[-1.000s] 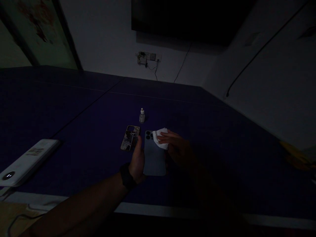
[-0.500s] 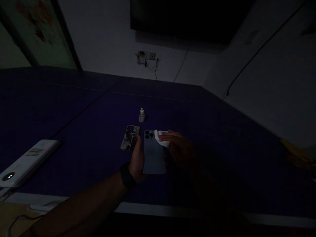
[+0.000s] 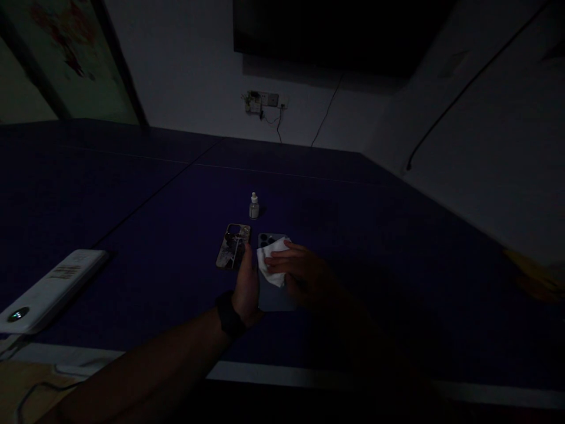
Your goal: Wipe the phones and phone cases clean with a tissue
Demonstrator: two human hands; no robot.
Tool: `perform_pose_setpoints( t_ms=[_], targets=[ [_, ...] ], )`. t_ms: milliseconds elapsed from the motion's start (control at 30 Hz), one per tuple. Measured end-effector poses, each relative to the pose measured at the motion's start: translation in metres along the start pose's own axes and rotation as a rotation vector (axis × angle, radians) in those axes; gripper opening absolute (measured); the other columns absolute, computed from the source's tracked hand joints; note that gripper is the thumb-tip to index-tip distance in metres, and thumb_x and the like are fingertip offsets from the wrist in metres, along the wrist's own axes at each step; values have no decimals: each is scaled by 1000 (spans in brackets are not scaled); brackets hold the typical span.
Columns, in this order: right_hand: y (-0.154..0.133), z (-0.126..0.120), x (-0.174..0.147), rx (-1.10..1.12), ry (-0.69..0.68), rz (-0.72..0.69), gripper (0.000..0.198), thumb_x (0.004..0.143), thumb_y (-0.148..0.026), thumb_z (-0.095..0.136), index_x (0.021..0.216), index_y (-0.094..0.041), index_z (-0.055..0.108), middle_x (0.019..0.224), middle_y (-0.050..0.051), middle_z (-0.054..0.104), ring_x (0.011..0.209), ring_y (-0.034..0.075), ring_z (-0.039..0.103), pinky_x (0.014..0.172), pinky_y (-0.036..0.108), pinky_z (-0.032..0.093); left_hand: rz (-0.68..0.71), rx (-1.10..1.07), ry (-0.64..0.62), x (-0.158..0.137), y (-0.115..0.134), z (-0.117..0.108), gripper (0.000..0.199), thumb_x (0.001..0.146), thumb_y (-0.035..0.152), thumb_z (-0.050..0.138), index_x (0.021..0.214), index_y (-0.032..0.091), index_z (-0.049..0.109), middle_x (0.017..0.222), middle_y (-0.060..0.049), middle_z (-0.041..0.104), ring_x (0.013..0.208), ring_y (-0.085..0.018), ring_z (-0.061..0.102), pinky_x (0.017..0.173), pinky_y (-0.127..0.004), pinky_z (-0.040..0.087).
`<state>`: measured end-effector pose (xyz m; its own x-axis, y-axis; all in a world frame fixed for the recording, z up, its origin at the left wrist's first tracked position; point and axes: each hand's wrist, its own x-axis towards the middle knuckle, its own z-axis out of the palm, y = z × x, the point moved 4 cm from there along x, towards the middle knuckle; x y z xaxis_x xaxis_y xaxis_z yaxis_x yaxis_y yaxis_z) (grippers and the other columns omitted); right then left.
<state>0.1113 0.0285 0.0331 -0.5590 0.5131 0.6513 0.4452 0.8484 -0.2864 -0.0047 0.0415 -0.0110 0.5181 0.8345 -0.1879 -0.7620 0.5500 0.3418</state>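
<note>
My left hand (image 3: 248,288), with a dark band on its wrist, grips a blue-grey smartphone (image 3: 274,300) by its left edge, back side up. Across the upper middle of the phone's back lies a white cloth (image 3: 273,268), just below the camera lenses. My right hand (image 3: 304,271) presses this cloth flat against the phone with its fingers. A patterned phone case (image 3: 233,247) rests on the table just left of the phone. Behind them stands a small dropper bottle (image 3: 253,207) with a white cap.
The dark purple table (image 3: 176,200) has a pale front edge. A white power bank (image 3: 55,288) with a cable lies at the left. Something yellow (image 3: 532,274) sits at the far right. A wall socket (image 3: 267,100) and a dark screen (image 3: 335,35) are at the back.
My right hand has slid the cloth leftward and down from the phone's upper right edge onto the middle of its back. The left hand keeps its hold.
</note>
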Motion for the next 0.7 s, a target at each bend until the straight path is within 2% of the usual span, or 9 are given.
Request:
perform_pose_setpoints(
  t_ms=[100,200,267,400,500,600,700],
  targets=[
    [1,1,1,-45,20,27,40,92,-11,48,126,-24,65,128,8,73,126,21,65,115,52,45,1,15,-16,-1,1,4,69,100,63,36,137,10,60,111,-16,73,104,-27,70,95,-37,52],
    [-4,7,2,-22,-55,-8,46,89,-10,48,130,-23,63,134,8,69,131,21,60,116,50,44,38,68,83,-2,3,-1,63,101,59,39,132,9,63,104,-14,75,98,-25,72,92,-35,54],
    [-6,7,1,17,-87,-34,46,88,-10,47,127,-25,65,130,6,72,129,20,63,117,50,42,41,86,125,-2,3,-4,62,100,58,41,130,9,64,99,-14,75,93,-25,73,89,-34,54],
    [2,-4,-3,20,4,9,38,90,-11,47,117,-28,68,117,3,77,116,19,70,117,51,43,-13,47,37,-1,0,-1,68,99,63,37,136,10,61,106,-16,74,97,-28,72,89,-38,54],
    [3,-4,-3,-20,23,39,39,92,-11,48,123,-26,65,127,7,73,123,21,66,115,52,45,-15,29,-10,-1,0,1,69,98,65,39,137,11,60,108,-15,73,97,-27,71,89,-37,54],
    [-5,5,0,1,-57,-18,46,90,-10,47,130,-25,62,134,8,69,132,22,60,116,50,44,35,32,30,-1,2,-3,62,98,59,45,130,9,64,95,-12,73,86,-22,71,82,-31,55],
    [-11,4,1,61,-70,-66,43,88,-8,47,123,-26,65,124,4,75,125,19,65,116,47,44,16,29,69,1,2,-4,63,99,60,42,126,8,65,81,-9,71,74,-20,70,76,-29,55]
  ],
)
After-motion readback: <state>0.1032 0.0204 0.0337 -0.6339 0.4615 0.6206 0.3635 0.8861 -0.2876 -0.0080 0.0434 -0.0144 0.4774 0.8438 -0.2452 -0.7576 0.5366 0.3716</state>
